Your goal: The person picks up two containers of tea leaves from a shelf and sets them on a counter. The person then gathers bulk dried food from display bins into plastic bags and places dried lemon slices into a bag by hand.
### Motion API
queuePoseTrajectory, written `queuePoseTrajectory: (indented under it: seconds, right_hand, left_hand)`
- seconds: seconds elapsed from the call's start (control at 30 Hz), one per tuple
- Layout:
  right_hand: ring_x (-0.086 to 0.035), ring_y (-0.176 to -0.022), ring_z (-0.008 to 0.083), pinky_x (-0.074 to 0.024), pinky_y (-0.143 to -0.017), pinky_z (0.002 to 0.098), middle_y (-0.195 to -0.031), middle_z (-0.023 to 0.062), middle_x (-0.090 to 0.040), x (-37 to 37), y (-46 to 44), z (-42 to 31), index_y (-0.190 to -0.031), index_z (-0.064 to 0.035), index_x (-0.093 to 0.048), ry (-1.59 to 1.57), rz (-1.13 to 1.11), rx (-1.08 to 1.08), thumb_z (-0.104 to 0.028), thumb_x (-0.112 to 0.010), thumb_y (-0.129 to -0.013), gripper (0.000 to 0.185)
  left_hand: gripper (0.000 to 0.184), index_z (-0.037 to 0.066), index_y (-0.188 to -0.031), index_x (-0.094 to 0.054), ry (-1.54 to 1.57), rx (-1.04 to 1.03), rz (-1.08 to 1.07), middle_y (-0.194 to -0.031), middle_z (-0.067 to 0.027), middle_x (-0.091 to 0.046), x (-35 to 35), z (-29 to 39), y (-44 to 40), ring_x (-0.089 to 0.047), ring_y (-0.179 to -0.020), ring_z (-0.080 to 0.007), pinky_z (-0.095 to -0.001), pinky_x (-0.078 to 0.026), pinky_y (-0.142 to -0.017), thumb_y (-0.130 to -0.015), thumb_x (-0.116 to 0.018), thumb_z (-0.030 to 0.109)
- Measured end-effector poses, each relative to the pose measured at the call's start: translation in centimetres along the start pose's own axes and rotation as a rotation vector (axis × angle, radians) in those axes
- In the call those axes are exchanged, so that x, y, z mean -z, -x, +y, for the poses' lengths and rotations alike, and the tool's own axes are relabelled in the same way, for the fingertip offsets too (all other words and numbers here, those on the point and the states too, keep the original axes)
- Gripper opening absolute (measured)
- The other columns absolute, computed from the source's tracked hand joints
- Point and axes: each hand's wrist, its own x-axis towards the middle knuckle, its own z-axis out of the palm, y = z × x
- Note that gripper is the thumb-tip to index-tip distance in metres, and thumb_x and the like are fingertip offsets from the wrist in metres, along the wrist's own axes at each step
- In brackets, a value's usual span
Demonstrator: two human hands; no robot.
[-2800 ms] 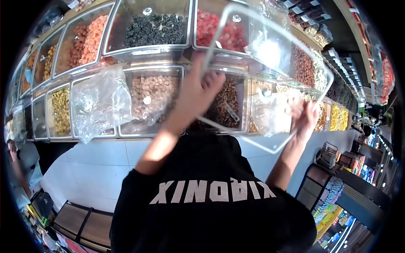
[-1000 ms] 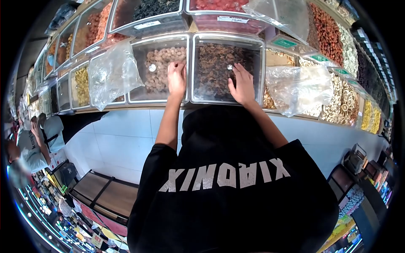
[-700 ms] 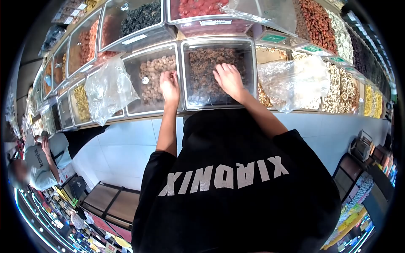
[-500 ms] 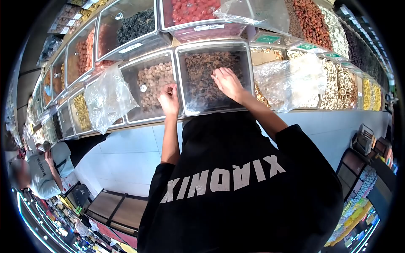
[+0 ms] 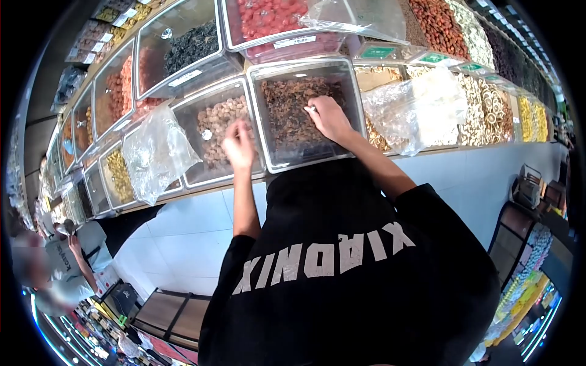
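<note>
My right hand (image 5: 331, 120) is over a clear-lidded bin (image 5: 287, 163) of dark brown dried pieces (image 5: 281, 100). Its thumb and fingers are closed at the small shiny lid knob (image 5: 312, 109) near the lid's middle. To the left, my left hand (image 5: 239, 145) hovers above the neighbouring bin of round tan dried pieces (image 5: 220, 114). Its fingers are curled together and slightly blurred; whether anything is in them is hidden. The tan pieces' bin has its own lid knob (image 5: 206, 133).
Crumpled clear plastic sheets lie left (image 5: 160, 152) and right (image 5: 421, 110) of these bins. Behind stand bins of red pieces (image 5: 271, 15) and black pieces (image 5: 192, 46). Another person (image 5: 82, 250) is at the lower left, beside a brown table (image 5: 165, 320).
My left hand has turned and shifted slightly left and down, its fingers now blurred. My right hand stays at the lid knob, its fingers more curled. The view has tilted slightly.
</note>
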Motion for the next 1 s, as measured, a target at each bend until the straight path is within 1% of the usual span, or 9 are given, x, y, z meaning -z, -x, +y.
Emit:
queuePoseTrajectory:
  seconds: [0.07, 0.13, 0.23, 0.4, 0.53, 0.63, 0.73, 0.8, 1.0]
  right_hand:
    - [-0.059, -0.086, 0.0361, -0.0468, -0.08, 0.0456, -0.086, 0.0155, -0.06, -1.9, 0.3, 1.1, -0.093, -0.0028, -0.058, 0.073, -0.045, 0.059, -0.018, -0.066, -0.093, 0.017]
    - [-0.059, -0.086, 0.0354, -0.0469, -0.081, 0.0451, -0.085, 0.0151, -0.06, -2.7, 0.4, 1.6, -0.093, -0.004, -0.058, 0.124, -0.056, 0.058, -0.02, -0.065, -0.094, 0.017]
    - [-0.06, -0.087, 0.0353, -0.0472, -0.08, 0.0452, -0.086, 0.015, -0.06, -3.3, 0.2, 2.1, -0.091, -0.0046, -0.056, 0.156, -0.013, 0.087, -0.019, -0.065, -0.093, 0.017]
    - [-0.059, -0.089, 0.0363, -0.0477, -0.081, 0.0454, -0.089, 0.0161, -0.059, -3.1, 0.1, 1.0, -0.092, -0.0035, -0.056, 0.209, -0.032, 0.025, -0.018, -0.066, -0.092, 0.018]
    - [-0.054, -0.1, 0.0374, -0.0456, -0.088, 0.0459, -0.104, 0.0207, -0.055, -3.2, 1.0, -0.9, -0.111, 0.0024, -0.056, 0.299, 0.163, -0.108, -0.026, -0.069, -0.089, 0.038]
    - [-0.054, -0.101, 0.0375, -0.0452, -0.089, 0.0447, -0.11, 0.0225, -0.052, -2.7, 3.4, -6.3, -0.117, 0.004, -0.053, 0.295, 0.271, -0.179, -0.026, -0.07, -0.088, 0.045]
    - [-0.056, -0.1, 0.038, -0.049, -0.086, 0.0441, -0.118, 0.0239, -0.05, -4.5, 7.7, -11.6, -0.124, 0.0033, -0.049, -0.232, 0.158, -0.558, -0.026, -0.068, -0.092, 0.047]
    - [-0.058, -0.103, 0.0392, -0.0511, -0.086, 0.0434, -0.123, 0.0238, -0.048, -4.8, 9.5, -13.0, -0.125, 0.0029, -0.048, -0.266, 0.002, -0.545, -0.026, -0.066, -0.094, 0.046]
    - [-0.059, -0.104, 0.0374, -0.0516, -0.087, 0.0424, -0.122, 0.0219, -0.049, -3.4, 11.7, -14.3, -0.123, 0.0029, -0.049, -0.023, 0.169, -0.517, -0.019, -0.067, -0.092, 0.043]
  left_hand:
    - [0.026, -0.002, -0.119, -0.067, -0.023, -0.071, 0.148, -0.099, -0.0113, -0.071, 3.7, -1.5, 0.4, -0.065, -0.079, -0.0146, -0.0287, -0.053, -0.07, -0.1, -0.06, 0.014]
    - [0.032, 0.0, -0.125, -0.064, -0.26, -0.083, 0.262, -0.111, -0.0163, -0.067, 7.9, -1.8, 0.8, -0.067, -0.092, -0.0229, -0.0345, -0.054, -0.08, -0.097, -0.064, 0.016]
    - [0.059, 0.003, -0.14, -0.051, -0.58, -0.208, 0.287, -0.135, -0.0258, -0.049, 13.5, -2.5, -0.5, -0.048, -0.127, -0.042, -0.0484, -0.039, -0.109, -0.088, -0.073, 0.022]
    - [0.076, 0.009, -0.142, -0.05, -0.851, -0.098, 0.112, -0.142, -0.0301, -0.045, 17.3, -10.2, -3.3, -0.045, -0.131, -0.0467, -0.0512, -0.037, -0.11, -0.082, -0.077, 0.046]
    - [0.038, -0.005, -0.114, -0.06, -0.598, -0.232, 0.402, -0.113, -0.0287, -0.057, 17.1, -15.0, -3.6, -0.056, -0.106, -0.0446, -0.0513, -0.043, -0.096, -0.09, -0.066, 0.024]
    - [0.029, -0.008, -0.112, -0.061, -0.48, -0.202, 0.38, -0.109, -0.0268, -0.058, 15.4, -5.4, -1.4, -0.057, -0.1, -0.043, -0.0468, -0.045, -0.091, -0.096, -0.061, 0.015]
    - [0.027, -0.008, -0.111, -0.062, -0.382, -0.358, 0.15, -0.114, -0.0254, -0.058, 11.0, 1.1, 2.8, -0.058, -0.107, -0.0419, -0.0452, -0.045, -0.096, -0.096, -0.061, 0.015]
    - [0.026, -0.008, -0.11, -0.062, -0.271, -0.446, -0.078, -0.121, -0.0265, -0.058, 7.4, 4.1, 5.2, -0.057, -0.113, -0.0429, -0.0483, -0.044, -0.099, -0.096, -0.061, 0.014]
    - [0.039, -0.004, -0.122, -0.057, -0.194, -0.72, -0.539, -0.138, -0.0311, -0.049, -2.7, 5.3, 5.3, -0.047, -0.127, -0.0464, -0.0543, -0.035, -0.108, -0.095, -0.063, 0.025]
